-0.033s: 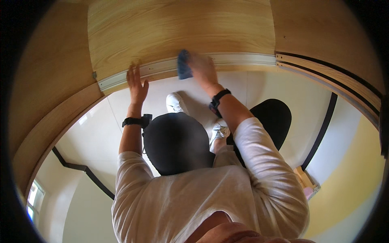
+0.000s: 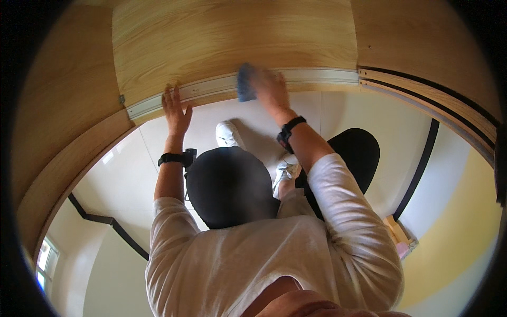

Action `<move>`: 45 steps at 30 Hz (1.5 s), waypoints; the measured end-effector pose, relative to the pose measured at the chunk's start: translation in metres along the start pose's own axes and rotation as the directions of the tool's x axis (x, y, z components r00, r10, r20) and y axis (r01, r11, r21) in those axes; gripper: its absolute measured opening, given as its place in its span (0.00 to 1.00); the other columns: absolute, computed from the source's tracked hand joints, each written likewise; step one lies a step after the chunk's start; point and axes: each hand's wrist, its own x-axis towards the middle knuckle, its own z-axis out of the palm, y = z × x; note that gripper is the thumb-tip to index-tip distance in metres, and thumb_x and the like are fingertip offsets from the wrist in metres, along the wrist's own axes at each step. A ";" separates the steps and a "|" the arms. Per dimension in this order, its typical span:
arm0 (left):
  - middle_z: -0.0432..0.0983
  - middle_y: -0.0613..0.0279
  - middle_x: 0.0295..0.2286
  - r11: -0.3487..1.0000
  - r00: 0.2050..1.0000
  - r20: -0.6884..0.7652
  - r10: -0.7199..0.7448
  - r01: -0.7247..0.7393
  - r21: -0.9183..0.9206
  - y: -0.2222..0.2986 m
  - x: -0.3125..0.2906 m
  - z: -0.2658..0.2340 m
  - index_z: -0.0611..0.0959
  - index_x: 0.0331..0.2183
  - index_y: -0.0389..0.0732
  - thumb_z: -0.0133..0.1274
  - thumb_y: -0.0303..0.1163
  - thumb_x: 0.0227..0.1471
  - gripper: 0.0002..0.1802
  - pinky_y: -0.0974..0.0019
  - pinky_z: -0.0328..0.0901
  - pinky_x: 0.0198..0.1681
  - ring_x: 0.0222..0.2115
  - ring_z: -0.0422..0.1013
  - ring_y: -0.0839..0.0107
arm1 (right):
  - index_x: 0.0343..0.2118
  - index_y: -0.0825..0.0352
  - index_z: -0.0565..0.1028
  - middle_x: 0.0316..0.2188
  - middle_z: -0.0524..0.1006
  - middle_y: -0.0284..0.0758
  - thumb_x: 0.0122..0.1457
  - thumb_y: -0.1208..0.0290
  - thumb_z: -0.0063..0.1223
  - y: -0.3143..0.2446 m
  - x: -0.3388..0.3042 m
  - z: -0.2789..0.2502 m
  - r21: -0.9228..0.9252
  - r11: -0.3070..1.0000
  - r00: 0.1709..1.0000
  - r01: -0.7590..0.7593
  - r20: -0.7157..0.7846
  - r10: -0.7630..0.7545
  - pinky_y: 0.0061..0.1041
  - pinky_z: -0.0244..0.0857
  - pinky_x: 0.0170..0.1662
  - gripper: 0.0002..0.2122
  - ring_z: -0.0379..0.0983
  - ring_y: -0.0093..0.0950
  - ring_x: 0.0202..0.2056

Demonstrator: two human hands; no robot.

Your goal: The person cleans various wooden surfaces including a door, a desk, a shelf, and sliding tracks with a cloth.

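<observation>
A pale rail [image 2: 211, 88] runs along the front edge of a wood-grain board [image 2: 232, 42]. My right hand [image 2: 272, 95], blurred by motion, grips a bunched blue cloth [image 2: 245, 83] and presses it onto the rail near its middle. Farther left, my left hand [image 2: 177, 112] rests with fingers spread, its fingertips touching the rail and the board's edge. The fingers hold nothing. Black bands circle both wrists. Part of the cloth is hidden beneath my right fingers.
Dark-edged grooved tracks [image 2: 428, 98] continue at the right end of the rail. Below lies a pale tiled floor [image 2: 206, 113] with a white shoe [image 2: 228, 134]. Large black rounded shapes [image 2: 229, 187] stand between and beside my arms. A small wooden item [image 2: 398, 232] lies at the right wall.
My right hand and the blue cloth have shifted slightly to the right along the rail. My left hand stays in nearly the same place.
</observation>
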 end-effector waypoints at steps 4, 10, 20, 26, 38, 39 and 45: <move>0.45 0.38 0.58 0.998 0.999 0.045 -0.009 0.006 0.055 -0.005 -0.006 0.002 0.57 0.58 0.38 0.57 0.40 0.45 0.43 0.49 0.37 0.62 0.60 0.40 0.46 | 0.44 0.58 0.73 0.56 0.60 0.41 0.46 0.70 0.56 0.046 -0.019 -0.063 -0.239 0.891 0.909 -0.386 0.063 0.411 0.49 0.54 0.52 0.19 0.56 0.40 0.57; 0.43 0.35 0.58 0.996 0.998 0.070 -0.003 -0.004 0.091 -0.003 -0.003 0.010 0.54 0.59 0.37 0.55 0.46 0.46 0.46 0.48 0.33 0.62 0.61 0.37 0.47 | 0.53 0.71 0.64 0.57 0.55 0.54 0.49 0.57 0.53 0.130 -0.064 -0.060 -0.171 0.527 0.551 -0.833 -0.341 0.761 0.44 0.51 0.57 0.30 0.53 0.47 0.57; 0.40 0.39 0.59 0.995 0.999 0.044 -0.008 0.004 0.096 -0.007 -0.010 0.015 0.52 0.60 0.38 0.55 0.47 0.46 0.47 0.50 0.34 0.62 0.61 0.36 0.48 | 0.52 0.63 0.67 0.53 0.57 0.62 0.49 0.74 0.52 0.102 -0.067 -0.042 0.116 0.665 0.605 -0.738 -0.323 0.728 0.39 0.56 0.55 0.24 0.59 0.52 0.52; 0.38 0.39 0.60 0.996 0.998 0.064 0.005 -0.011 0.089 -0.009 -0.008 0.018 0.52 0.60 0.40 0.54 0.49 0.47 0.47 0.50 0.31 0.63 0.62 0.33 0.49 | 0.53 0.62 0.66 0.51 0.60 0.61 0.47 0.73 0.55 0.155 -0.068 -0.068 0.196 0.437 0.356 -0.878 -0.343 0.869 0.39 0.58 0.53 0.26 0.61 0.54 0.50; 0.40 0.39 0.59 0.994 0.997 0.072 -0.004 -0.004 0.108 -0.008 -0.007 0.017 0.52 0.60 0.37 0.54 0.49 0.47 0.47 0.49 0.32 0.62 0.61 0.36 0.48 | 0.43 0.64 0.72 0.40 0.72 0.45 0.41 0.80 0.55 -0.044 -0.043 -0.012 0.538 0.744 0.897 -0.397 0.054 0.439 0.39 0.59 0.49 0.21 0.66 0.46 0.44; 0.41 0.39 0.59 0.994 0.997 0.078 0.018 -0.027 0.111 -0.008 -0.004 0.016 0.52 0.59 0.36 0.54 0.49 0.47 0.47 0.49 0.32 0.62 0.62 0.36 0.48 | 0.43 0.64 0.72 0.40 0.72 0.45 0.41 0.80 0.55 -0.045 -0.043 -0.010 0.606 0.724 0.922 -0.329 0.039 0.386 0.38 0.60 0.49 0.21 0.66 0.46 0.43; 0.42 0.37 0.58 0.987 0.990 0.138 0.009 -0.031 0.158 -0.016 -0.010 0.016 0.53 0.59 0.33 0.55 0.49 0.46 0.47 0.48 0.31 0.62 0.62 0.35 0.49 | 0.47 0.65 0.70 0.47 0.66 0.47 0.45 0.78 0.51 0.041 -0.014 -0.067 0.260 0.824 0.735 -0.503 -0.373 0.566 0.40 0.59 0.50 0.21 0.62 0.46 0.48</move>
